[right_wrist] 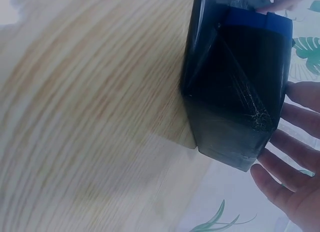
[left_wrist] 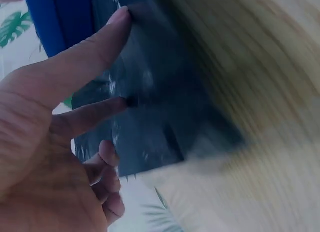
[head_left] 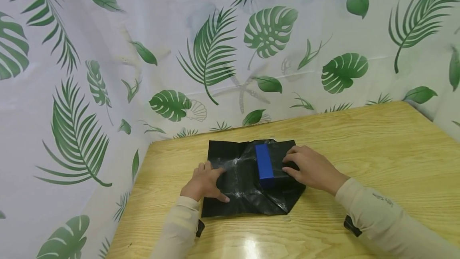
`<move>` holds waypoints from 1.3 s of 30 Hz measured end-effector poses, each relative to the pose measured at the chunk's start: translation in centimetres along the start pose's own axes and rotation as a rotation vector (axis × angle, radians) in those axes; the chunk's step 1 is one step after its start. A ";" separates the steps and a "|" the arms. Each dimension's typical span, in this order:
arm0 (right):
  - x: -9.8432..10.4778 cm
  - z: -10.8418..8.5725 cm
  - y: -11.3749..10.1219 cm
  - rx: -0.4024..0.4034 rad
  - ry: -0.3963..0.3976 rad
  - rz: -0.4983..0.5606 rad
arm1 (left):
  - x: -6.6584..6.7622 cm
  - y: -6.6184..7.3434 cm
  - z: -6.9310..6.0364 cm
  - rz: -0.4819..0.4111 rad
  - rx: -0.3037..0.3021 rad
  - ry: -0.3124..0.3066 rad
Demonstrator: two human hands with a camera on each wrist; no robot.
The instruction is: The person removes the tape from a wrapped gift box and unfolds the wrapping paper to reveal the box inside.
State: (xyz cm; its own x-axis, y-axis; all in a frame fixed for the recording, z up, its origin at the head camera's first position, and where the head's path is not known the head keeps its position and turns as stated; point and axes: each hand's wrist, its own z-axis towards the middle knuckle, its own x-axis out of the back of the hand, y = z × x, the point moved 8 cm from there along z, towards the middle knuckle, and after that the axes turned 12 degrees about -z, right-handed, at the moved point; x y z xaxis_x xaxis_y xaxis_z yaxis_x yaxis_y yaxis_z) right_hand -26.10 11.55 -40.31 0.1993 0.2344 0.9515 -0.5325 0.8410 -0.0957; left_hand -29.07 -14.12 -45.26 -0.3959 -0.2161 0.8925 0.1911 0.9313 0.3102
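Observation:
A blue box (head_left: pixel 264 163) lies on a creased, slightly shiny black sheet (head_left: pixel 244 199), with the sheet's right part folded over its right side. My left hand (head_left: pixel 205 185) rests on the sheet's left part, thumb and fingers spread; in the left wrist view the thumb and a finger touch the sheet (left_wrist: pixel 155 92). My right hand (head_left: pixel 310 167) presses the folded part against the box from the right. In the right wrist view, the fingers of that hand (right_wrist: pixel 295 157) lie along the edge of the black-covered box (right_wrist: pixel 250 67). A strip of blue shows at its far end.
The sheet lies on a light wood-grain table (head_left: pixel 377 143). A white cloth (head_left: pixel 312 39) printed with green leaves hangs behind the table and along its left side. Small black pieces (head_left: pixel 352 226) show beside both wrists.

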 end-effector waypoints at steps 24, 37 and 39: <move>-0.2 -0.1 0.3 0.009 -0.011 0.010 | -3.2 3.0 2.8 -0.108 -0.061 -0.220; 0.4 0.0 0.1 0.022 0.035 -0.012 | -2.8 4.5 4.0 -0.141 -0.152 -0.108; 0.8 0.3 -0.1 0.024 0.040 -0.011 | -3.0 4.5 4.1 -0.152 -0.144 -0.118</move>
State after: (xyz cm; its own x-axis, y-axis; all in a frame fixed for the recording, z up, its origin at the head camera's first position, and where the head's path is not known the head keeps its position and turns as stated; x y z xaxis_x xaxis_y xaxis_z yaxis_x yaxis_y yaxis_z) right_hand -26.11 11.54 -39.48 0.2382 0.2447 0.9399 -0.5496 0.8318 -0.0773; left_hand -30.68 -8.09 -47.86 -0.5302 -0.3071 0.7903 0.2441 0.8373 0.4891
